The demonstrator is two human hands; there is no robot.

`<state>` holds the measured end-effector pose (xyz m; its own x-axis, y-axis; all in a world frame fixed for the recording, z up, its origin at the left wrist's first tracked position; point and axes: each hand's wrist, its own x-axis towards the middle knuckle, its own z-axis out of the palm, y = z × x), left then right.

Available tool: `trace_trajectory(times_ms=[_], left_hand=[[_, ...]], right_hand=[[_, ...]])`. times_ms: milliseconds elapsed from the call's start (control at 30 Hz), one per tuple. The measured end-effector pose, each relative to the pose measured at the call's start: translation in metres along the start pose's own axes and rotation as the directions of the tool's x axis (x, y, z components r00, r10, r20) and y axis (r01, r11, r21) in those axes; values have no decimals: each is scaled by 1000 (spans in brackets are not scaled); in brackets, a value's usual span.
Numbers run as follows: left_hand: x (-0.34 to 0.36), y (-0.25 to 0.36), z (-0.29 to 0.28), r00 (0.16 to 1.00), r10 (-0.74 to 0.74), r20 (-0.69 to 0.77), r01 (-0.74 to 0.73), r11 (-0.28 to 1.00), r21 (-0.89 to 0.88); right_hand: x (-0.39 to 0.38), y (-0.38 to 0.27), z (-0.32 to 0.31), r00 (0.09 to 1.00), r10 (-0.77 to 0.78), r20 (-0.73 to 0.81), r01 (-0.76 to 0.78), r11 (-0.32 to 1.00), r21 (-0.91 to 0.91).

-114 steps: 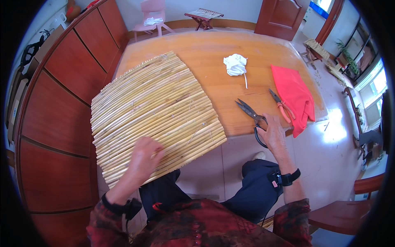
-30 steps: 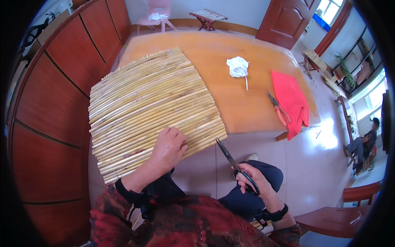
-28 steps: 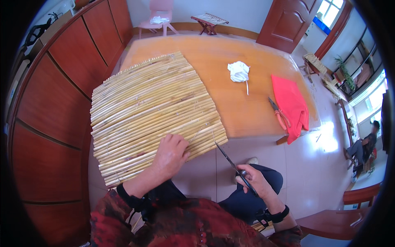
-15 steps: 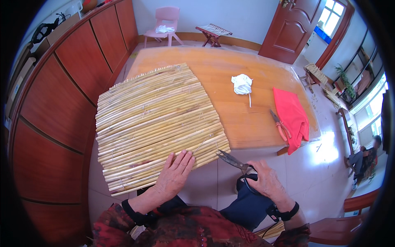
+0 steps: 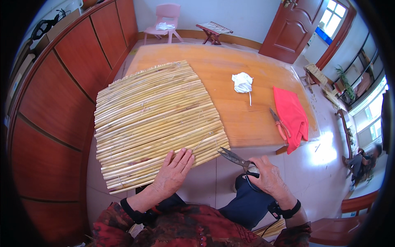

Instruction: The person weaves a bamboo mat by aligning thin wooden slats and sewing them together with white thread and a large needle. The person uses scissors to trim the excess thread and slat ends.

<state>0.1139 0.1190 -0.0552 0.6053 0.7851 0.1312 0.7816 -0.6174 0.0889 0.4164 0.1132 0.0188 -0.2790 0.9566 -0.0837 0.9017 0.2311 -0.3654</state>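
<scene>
The mat is dry, pale reed stalks, matt and ribbed. The bench is varnished wood with a soft sheen. The scissors have dark, dull metal blades. The red cloth looks like thin fabric, perhaps synthetic. The floor is glossy tile. The cabinets are smooth lacquered wood.

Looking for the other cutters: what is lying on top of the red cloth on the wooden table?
Orange-handled pliers lie on the red cloth, blades pointing away. Whatever the cloth covers underneath cannot be seen.

1 reed mat, 2 scissors, 1 white rag, 1 red cloth
</scene>
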Motion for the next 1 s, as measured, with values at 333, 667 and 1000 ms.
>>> trace_trajectory(times_ms=[333, 667, 1000], left_hand=[[-8, 1, -5, 998, -37, -59, 40, 998, 45], [-42, -19, -11, 988, -156, -9, 155, 973, 168], [-33, 6, 10, 980, -175, -96, 189, 968, 168]], right_hand=[[-8, 22, 31, 992, 117, 46, -125, 900, 418], [-33, 6, 52, 881, 254, 399, -450, 192, 872], [-32, -5, 63, 933, 274, 235, -306, 254, 918]])
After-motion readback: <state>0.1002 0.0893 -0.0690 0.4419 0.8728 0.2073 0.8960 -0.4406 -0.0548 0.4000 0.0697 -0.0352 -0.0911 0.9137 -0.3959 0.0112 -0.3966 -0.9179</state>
